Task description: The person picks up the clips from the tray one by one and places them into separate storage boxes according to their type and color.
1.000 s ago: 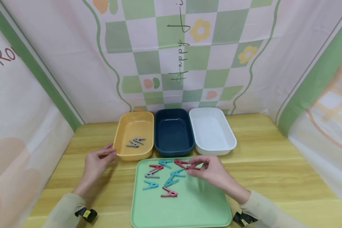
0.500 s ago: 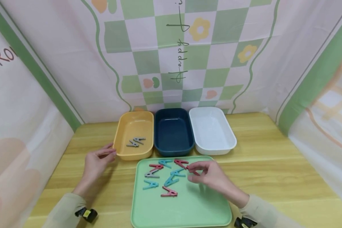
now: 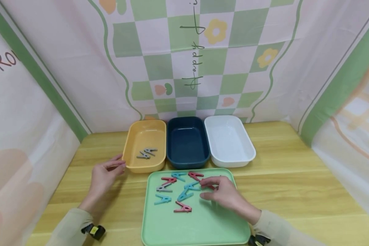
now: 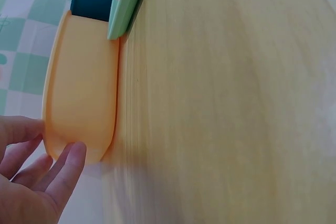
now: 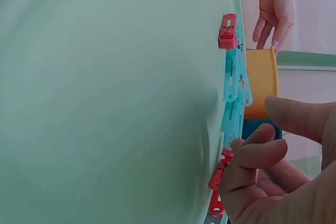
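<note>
My right hand point(image 3: 206, 188) hovers low over the green tray point(image 3: 203, 225) and pinches a red clip point(image 3: 212, 187) between thumb and fingers; the clip's tip meets the tray. The right wrist view shows this red clip point(image 5: 216, 192) under the curled fingers of my right hand point(image 5: 262, 129). Several red, teal and grey clips, among them a red one point(image 3: 182, 207) and a teal one point(image 3: 162, 199), lie on the tray's far left part. My left hand point(image 3: 120, 163) rests on the table, relaxed fingers touching the near left corner of the yellow bin point(image 3: 132, 164), which holds two grey clips point(image 3: 146, 153).
A dark blue bin point(image 3: 187, 141) and a white bin point(image 3: 229, 140) stand side by side right of the yellow one, just behind the tray. A printed cloth backdrop closes in the wooden table point(image 3: 295, 184) at the back and both sides.
My right hand has dropped toward the tray and drawn slightly nearer with the red clip. The left hand and the bins have stayed put.
</note>
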Demonstrator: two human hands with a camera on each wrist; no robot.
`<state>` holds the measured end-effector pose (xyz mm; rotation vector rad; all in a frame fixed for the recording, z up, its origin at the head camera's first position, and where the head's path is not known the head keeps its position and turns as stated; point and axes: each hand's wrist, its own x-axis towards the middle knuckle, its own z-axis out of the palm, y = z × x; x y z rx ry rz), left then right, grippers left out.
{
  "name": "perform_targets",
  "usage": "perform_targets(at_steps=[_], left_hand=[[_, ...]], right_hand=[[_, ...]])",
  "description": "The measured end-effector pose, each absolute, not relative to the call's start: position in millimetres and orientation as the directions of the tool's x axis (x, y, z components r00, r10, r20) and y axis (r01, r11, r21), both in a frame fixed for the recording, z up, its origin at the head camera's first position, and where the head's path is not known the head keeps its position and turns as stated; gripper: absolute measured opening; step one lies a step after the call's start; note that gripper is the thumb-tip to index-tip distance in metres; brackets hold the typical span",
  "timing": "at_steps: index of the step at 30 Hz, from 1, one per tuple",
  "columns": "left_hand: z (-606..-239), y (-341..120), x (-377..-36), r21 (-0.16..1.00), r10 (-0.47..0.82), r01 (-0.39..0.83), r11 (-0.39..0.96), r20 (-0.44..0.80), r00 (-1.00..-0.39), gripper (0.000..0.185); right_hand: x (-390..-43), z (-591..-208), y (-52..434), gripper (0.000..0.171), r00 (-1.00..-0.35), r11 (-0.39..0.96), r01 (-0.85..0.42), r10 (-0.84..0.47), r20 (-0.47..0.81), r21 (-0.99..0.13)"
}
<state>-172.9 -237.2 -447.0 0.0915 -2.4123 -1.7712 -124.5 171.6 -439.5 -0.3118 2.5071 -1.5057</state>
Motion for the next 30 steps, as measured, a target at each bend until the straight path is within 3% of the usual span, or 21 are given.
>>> perform_targets(at_steps=[13,30], left_hand=[[-446,-238,-172,0.948,-0.135,0.028,0.317,0.074,-0.988,0.022],[-444,-238,-171,0.947,-0.129,0.011,0.321,0.055,-0.990,0.023]], right_hand=[[-129,-438,164,0.035,-0.977,0.514,-0.024,-0.194,-0.089,-0.857],[-137,-433,154,0.043,-0.966,0.616,-0.039,-0.225,-0.129,-0.787]])
